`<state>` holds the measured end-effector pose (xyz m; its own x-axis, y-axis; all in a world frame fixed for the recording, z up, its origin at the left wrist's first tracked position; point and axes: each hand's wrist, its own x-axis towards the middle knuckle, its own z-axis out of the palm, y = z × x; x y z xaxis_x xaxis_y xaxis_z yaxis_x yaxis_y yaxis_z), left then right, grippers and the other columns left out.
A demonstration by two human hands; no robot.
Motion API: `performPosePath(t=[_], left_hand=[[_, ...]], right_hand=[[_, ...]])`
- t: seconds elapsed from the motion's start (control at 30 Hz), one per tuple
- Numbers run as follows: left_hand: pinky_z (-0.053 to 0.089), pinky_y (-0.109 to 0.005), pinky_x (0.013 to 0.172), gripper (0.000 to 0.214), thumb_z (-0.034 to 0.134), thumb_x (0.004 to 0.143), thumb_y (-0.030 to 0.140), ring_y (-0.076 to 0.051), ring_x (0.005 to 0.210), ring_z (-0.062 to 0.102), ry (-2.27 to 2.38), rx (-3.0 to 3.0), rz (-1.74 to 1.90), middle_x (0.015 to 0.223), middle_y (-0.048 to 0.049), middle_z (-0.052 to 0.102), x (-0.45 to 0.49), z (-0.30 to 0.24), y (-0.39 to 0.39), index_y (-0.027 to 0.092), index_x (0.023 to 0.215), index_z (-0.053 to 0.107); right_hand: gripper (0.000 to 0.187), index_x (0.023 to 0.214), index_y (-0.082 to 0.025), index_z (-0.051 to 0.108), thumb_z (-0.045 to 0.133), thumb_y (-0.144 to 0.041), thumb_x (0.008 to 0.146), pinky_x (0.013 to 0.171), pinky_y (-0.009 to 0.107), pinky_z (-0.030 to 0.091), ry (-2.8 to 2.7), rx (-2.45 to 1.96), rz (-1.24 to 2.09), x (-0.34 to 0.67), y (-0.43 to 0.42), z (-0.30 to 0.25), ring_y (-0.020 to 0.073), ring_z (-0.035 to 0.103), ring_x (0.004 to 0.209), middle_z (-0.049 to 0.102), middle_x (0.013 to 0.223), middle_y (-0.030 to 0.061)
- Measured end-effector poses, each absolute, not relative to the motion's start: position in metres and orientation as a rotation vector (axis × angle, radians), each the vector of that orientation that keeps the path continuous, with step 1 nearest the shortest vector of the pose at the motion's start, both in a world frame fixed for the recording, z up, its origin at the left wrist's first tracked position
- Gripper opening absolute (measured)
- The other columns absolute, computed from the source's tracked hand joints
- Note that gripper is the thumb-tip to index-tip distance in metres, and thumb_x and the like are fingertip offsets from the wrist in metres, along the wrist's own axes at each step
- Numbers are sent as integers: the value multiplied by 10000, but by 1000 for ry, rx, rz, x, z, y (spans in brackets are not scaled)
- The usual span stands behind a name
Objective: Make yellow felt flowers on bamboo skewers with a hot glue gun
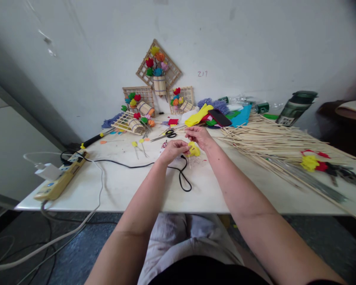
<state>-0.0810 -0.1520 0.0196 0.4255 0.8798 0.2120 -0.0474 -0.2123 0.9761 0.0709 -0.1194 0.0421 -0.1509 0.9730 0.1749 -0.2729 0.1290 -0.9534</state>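
My left hand [176, 150] is closed in a pinch on a yellow felt flower [194, 149]. A thin pale stem or strand hangs below the flower over the white table. Just above and to the right, my right hand [199, 135] also has its fingers pinched together; whatever is between them is too small to make out. Black-handled scissors [169, 134] lie beyond my left hand. Several yellow pieces on thin stems [135, 145] rest on the table to the left. A looped black cable [180, 176] lies nearer to me, below my hands.
Lattice panels with felt flowers [158, 65] stand against the wall. Bundled sticks [267, 136] spread across the right side, with pliers [348, 174] near the edge. Felt sheets [198, 114] and a dark phone [219, 118] lie at the back. A power strip [62, 178] sits left.
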Motion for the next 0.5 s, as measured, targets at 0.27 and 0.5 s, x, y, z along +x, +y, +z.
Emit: performPosePath(t=[0.27, 0.5], left_hand=[[473, -227, 610, 330, 758, 609, 405, -96, 557, 588, 756, 1536, 1017, 616, -34, 665, -82, 17, -149, 114, 745, 683], [476, -238, 610, 350, 761, 596, 424, -102, 553, 595, 765, 1508, 1045, 614, -35, 664, -81, 16, -148, 118, 743, 676]], right_hand=[[211, 681, -143, 580, 724, -252, 570, 429, 185, 328, -1259, -794, 1237, 69, -116, 39, 50, 452, 427, 607, 529, -26], [177, 675, -157, 559, 694, -259, 625, 446, 188, 354, -1310, -811, 1119, 65, -112, 37, 53, 441, 435, 586, 529, -36]])
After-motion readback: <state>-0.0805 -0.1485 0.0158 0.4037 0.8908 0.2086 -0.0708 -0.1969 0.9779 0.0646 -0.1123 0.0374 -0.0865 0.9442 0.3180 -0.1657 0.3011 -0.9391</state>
